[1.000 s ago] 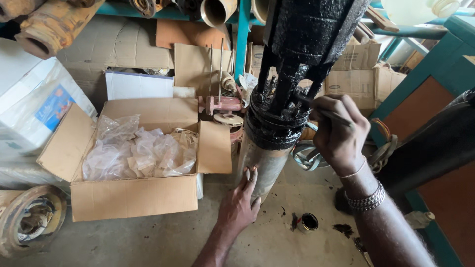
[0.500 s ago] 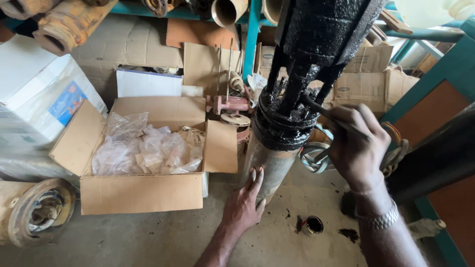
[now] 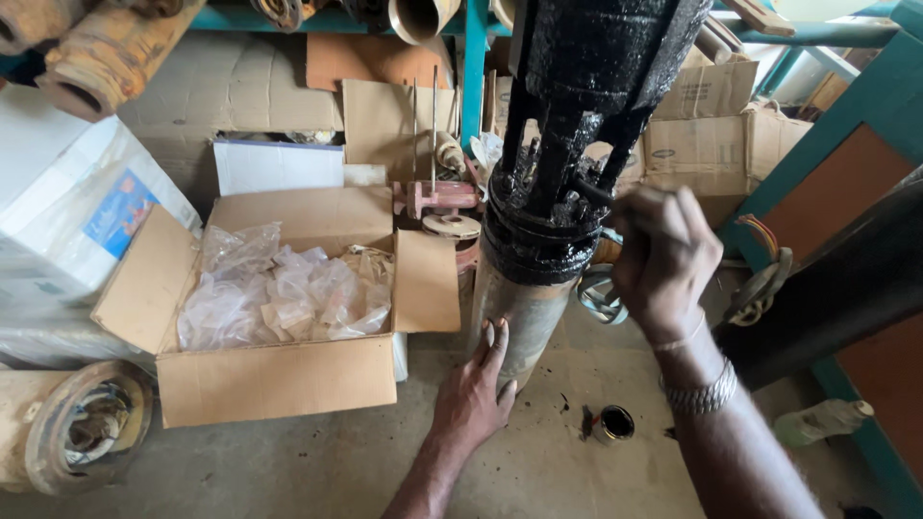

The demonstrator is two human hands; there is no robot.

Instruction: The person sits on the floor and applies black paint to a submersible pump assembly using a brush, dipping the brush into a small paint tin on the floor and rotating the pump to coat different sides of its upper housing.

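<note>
A tall pump-like cylinder stands upright on the floor. Its upper part is coated in wet black paint, and its lower body is bare dull metal. My left hand lies flat against that lower body, fingers spread and pointing up. My right hand, with a metal bracelet on the wrist, is closed around a thin dark tool. The tool's tip is at the slotted black section. A small open tin with dark contents sits on the floor near the base.
An open cardboard box of clear plastic bags sits to the left, with a round metal part beside it. More cartons and a red fitting stand behind. A teal frame and a dark pipe are on the right, with a plastic bottle below them.
My right hand has shifted slightly along the black section with the tool still in it. The left hand has stayed on the metal body.
</note>
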